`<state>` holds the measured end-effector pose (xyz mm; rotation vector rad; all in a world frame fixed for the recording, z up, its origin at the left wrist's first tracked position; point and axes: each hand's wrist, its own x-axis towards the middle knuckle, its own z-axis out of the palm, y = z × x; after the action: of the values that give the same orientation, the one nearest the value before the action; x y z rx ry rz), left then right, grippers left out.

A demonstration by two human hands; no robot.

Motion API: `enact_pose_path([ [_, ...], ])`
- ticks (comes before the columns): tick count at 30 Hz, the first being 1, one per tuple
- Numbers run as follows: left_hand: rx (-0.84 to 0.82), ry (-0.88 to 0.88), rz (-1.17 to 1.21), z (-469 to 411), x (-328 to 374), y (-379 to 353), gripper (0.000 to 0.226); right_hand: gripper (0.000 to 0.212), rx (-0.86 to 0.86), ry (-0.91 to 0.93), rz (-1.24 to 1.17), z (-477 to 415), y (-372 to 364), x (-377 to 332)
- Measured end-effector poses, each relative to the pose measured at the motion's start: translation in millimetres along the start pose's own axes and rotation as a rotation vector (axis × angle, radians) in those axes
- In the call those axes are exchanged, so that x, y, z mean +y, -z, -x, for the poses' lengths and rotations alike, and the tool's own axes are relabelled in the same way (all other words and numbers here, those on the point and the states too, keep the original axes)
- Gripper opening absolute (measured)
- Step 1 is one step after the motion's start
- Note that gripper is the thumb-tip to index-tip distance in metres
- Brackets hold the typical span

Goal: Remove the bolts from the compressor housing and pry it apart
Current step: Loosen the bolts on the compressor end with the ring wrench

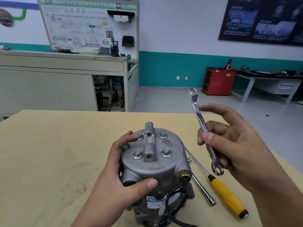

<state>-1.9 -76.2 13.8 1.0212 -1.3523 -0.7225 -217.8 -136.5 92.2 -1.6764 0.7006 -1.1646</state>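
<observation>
Fingers: left hand (118, 174) grips compressor (155, 164); right hand (232, 148) pinches wrench (200, 120) (tan table (49, 153); teal-striped wall (172, 69)).

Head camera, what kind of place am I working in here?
Likely a vehicle-repair training workshop: a circuit display board stands behind, a red tool cabinet sits beside a workbench, and a compressor, wrench and screwdriver are at the table.

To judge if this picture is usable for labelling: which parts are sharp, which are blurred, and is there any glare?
Head view: compressor housing, left hand and right hand are fairly sharp; the wall board and poster behind are soft, text unreadable; the wrench shows bright glints; shadows on the table are faint.
</observation>
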Motion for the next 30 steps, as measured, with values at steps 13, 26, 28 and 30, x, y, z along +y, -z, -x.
enact_pose_path([
  [13, 0.026, 0.004, 0.042, 0, 0, -3, 0.067, 0.02, 0.114, 0.012, -0.382, -31, -18, -12],
  [26, 0.046, -0.001, 0.056, 0, -2, -3, 0.067, 0.03, 0.359, 0.022, -0.505, -42, -26, -1],
  [28, 0.048, 0.002, 0.05, 0, -3, -3, 0.068, 0.032, 0.35, -0.013, -0.511, -43, -25, 3],
  [30, 0.047, -0.005, 0.047, 0, -3, -4, 0.068, 0.033, 0.347, -0.027, -0.5, -44, -25, 8],
])
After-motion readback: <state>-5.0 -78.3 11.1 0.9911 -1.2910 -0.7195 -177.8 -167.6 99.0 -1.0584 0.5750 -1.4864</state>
